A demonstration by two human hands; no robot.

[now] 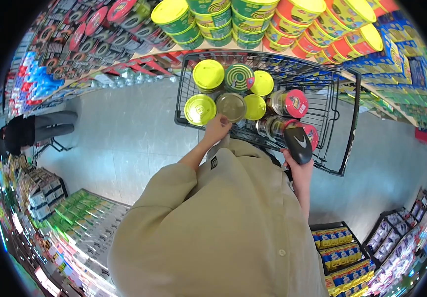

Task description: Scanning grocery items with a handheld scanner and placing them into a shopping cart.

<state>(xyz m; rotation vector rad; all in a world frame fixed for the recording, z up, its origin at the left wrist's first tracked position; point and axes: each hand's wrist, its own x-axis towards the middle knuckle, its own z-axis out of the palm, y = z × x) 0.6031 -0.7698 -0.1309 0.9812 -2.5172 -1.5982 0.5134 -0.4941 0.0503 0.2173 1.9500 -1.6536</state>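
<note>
My left hand (219, 128) is at the near rim of a round container with a grey-brown lid (231, 107), fingers curled; whether they grip it is hard to see. In my right hand (299, 169) is a black handheld scanner (298, 144), held above the near right part of a black wire shopping cart (321, 126). Around the left hand in the cart stand tubs with yellow lids (200, 109) and a green tub with a spiral-patterned top (238, 77). Clear jars with pink-red lids (296, 103) lie tilted beside them, one partly behind the scanner.
Stacked green and yellow tubs (250, 22) and orange and yellow tubs (299, 18) line the shelf beyond the cart. Blue boxes (395, 55) are at right. A person (20, 131) with a cart stands at left. Display racks (341, 256) with yellow packs are behind me.
</note>
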